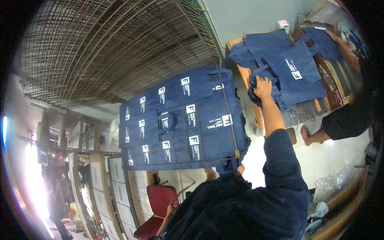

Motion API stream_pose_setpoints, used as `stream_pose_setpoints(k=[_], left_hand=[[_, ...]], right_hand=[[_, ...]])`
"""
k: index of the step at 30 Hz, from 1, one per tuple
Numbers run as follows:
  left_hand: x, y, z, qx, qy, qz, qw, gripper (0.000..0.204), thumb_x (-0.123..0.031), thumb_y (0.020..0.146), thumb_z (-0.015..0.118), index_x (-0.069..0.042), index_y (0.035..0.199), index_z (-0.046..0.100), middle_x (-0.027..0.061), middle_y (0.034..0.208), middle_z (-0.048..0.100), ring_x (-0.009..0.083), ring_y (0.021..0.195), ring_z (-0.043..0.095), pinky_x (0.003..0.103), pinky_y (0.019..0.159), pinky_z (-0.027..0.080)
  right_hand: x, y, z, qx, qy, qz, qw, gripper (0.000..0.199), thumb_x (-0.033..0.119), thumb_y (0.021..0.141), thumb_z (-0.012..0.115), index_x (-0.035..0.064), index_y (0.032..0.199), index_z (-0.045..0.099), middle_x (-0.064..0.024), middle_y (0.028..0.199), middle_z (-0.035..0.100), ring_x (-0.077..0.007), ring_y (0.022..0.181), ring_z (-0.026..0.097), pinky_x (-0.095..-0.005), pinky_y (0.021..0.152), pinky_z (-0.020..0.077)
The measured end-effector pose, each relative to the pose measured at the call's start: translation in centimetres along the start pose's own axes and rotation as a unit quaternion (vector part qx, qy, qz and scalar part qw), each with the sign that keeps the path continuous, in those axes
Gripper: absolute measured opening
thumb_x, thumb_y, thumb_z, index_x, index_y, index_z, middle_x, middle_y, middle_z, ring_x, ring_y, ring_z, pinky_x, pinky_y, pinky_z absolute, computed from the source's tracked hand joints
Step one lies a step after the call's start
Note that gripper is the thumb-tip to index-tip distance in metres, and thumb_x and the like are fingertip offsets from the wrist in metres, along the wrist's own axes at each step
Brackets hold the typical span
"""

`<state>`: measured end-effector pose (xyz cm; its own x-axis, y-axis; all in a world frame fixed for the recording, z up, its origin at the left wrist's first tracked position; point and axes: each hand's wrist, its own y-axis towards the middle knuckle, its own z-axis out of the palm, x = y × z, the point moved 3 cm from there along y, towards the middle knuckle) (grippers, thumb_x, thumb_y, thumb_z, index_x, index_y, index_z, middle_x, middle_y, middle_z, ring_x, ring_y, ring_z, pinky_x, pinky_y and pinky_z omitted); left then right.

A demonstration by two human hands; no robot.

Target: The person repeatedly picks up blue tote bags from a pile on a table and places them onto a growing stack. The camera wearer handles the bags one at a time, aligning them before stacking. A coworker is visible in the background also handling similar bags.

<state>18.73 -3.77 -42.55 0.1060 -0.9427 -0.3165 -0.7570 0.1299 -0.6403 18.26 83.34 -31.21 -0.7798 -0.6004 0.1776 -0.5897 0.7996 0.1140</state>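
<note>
Your dark shirt point(240, 208) fills the foreground. Your right hand point(263, 88), the nearer one, is over a bunched navy bag point(254, 97) at the desk point(299, 114)'s left edge; whether its grip is closed can't be told. Just right lies a printed bag point(306, 74), long axis along that edge. Your left hand point(172, 208), by the red chair point(162, 200), is unclear too.
</note>
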Motion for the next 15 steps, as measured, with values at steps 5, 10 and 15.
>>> stream_pose_setpoints(k=[5, 10, 15], left_hand=[[2.9, -1.0, 0.4, 0.005, -0.157, -0.021, 0.987, 0.050, -0.026, 0.071, 0.073, -0.008, 0.114, 0.055, 0.0104, 0.084, 0.066, 0.0177, 0.079, 0.063, 0.031, 0.069, 0.048], [-14.4, -5.2, -3.5, -0.104, -0.067, 0.052, 0.991, 0.045, -0.023, 0.073, 0.072, -0.002, 0.110, 0.057, 0.0072, 0.080, 0.065, 0.0131, 0.074, 0.060, 0.028, 0.065, 0.047], [-22.4, -0.7, -4.0, -0.096, -0.110, 0.224, 0.964, 0.038, -0.022, 0.077, 0.069, -0.002, 0.107, 0.057, 0.0052, 0.078, 0.064, 0.0134, 0.071, 0.059, 0.028, 0.064, 0.049]], right_hand=[[1.9, 1.2, 0.9, -0.032, 0.000, -0.039, 0.999, 0.052, 0.023, 0.069, 0.066, 0.0117, 0.118, 0.050, -0.0071, 0.105, 0.059, -0.0243, 0.106, 0.050, -0.0389, 0.089, 0.0377], [1.5, 2.3, -2.4, -0.133, 0.152, -0.033, 0.979, 0.039, 0.016, 0.073, 0.058, 0.0051, 0.110, 0.055, -0.0164, 0.100, 0.059, -0.0333, 0.093, 0.057, -0.0436, 0.077, 0.0442], [1.9, 3.0, -8.2, -0.067, 0.232, -0.114, 0.964, 0.038, 0.009, 0.069, 0.061, 0.0032, 0.106, 0.055, -0.0173, 0.095, 0.062, -0.0363, 0.094, 0.057, -0.0410, 0.081, 0.0459]])
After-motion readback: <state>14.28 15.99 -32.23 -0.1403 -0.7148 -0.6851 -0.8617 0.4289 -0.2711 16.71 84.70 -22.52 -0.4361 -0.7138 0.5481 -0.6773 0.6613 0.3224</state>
